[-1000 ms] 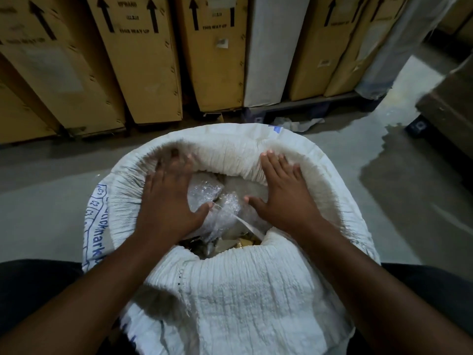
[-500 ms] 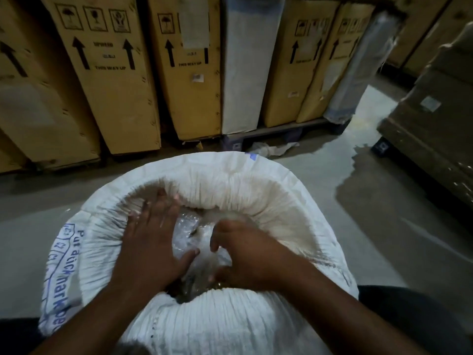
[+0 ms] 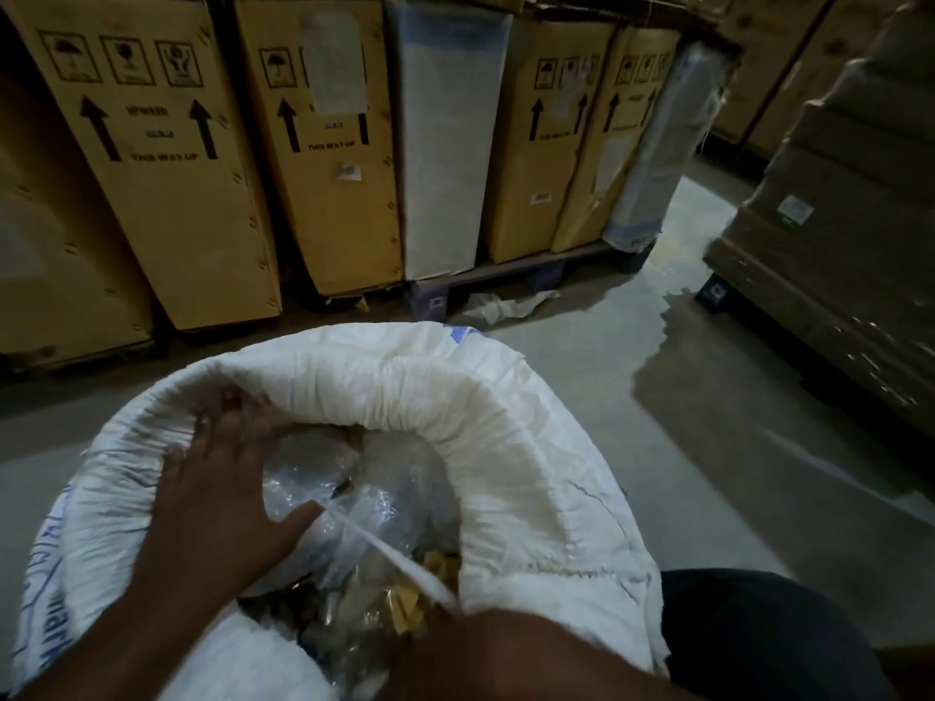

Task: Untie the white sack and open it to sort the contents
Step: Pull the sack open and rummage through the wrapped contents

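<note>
The white woven sack (image 3: 506, 447) stands open in front of me, its mouth rolled down into a thick rim. Inside lie crumpled clear plastic bags (image 3: 389, 493) and some yellowish pieces (image 3: 405, 607). My left hand (image 3: 217, 498) lies flat on the plastic at the sack's left inner side, fingers spread, holding nothing. A taut white strip (image 3: 389, 548) runs from the plastic down toward my right arm (image 3: 506, 655) at the near rim. The right hand itself is dark and blurred, so its grip does not show.
Tall cardboard boxes (image 3: 167, 194) and a white wrapped panel (image 3: 445, 159) stand on a pallet behind the sack. A wrapped stack of cartons (image 3: 835, 235) sits at right. Crumpled paper (image 3: 506, 306) and a wet patch (image 3: 708, 387) mark the concrete floor.
My right hand has pulled back from the middle of the sack to the near rim, stretching a white strip. The left hand stays flat on the plastic. The camera has tilted up.
</note>
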A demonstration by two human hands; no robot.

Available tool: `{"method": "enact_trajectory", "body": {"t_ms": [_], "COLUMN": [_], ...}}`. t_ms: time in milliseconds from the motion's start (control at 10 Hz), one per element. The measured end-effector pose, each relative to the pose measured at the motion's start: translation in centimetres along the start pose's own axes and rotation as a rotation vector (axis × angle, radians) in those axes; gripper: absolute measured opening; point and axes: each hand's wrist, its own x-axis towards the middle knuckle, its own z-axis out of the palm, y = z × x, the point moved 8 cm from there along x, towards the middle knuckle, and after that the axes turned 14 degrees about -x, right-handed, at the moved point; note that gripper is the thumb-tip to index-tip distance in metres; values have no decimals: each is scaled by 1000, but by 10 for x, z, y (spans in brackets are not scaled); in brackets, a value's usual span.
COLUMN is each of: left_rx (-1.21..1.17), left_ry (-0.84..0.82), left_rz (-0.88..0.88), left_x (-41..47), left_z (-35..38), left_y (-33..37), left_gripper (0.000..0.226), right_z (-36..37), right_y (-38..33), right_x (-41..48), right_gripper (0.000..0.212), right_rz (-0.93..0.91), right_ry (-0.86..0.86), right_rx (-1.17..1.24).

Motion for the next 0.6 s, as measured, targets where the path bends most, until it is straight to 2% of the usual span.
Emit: {"method": "enact_trajectory", "body": {"t_ms": [100, 200, 300, 400, 500, 600], "left_rx": [11, 19, -29, -90, -85, -110], "left_ry": [29, 23, -9, -34, -13, 23], "left_rz": [4, 29, 53, 81, 55, 0], "left_x": [2, -2, -10, -16, -12, -5], "left_z": [-6, -4, 7, 17, 11, -2], "left_y": [-2, 3, 13, 19, 13, 5], "left_gripper": [111, 103, 109, 109, 112, 116], "right_z": [-12, -36, -139, -169, -183, -197], "right_y": [13, 34, 99, 116, 167, 202], "right_x": [-2, -5, -32, -41, -51, -63], "right_gripper": [27, 26, 36, 26, 58, 89], "right_rz": [-37, 32, 225, 269, 511, 623], "right_ry": [41, -22, -20, 67, 273, 485], "right_rx": [37, 245, 280, 247, 258, 183]}}
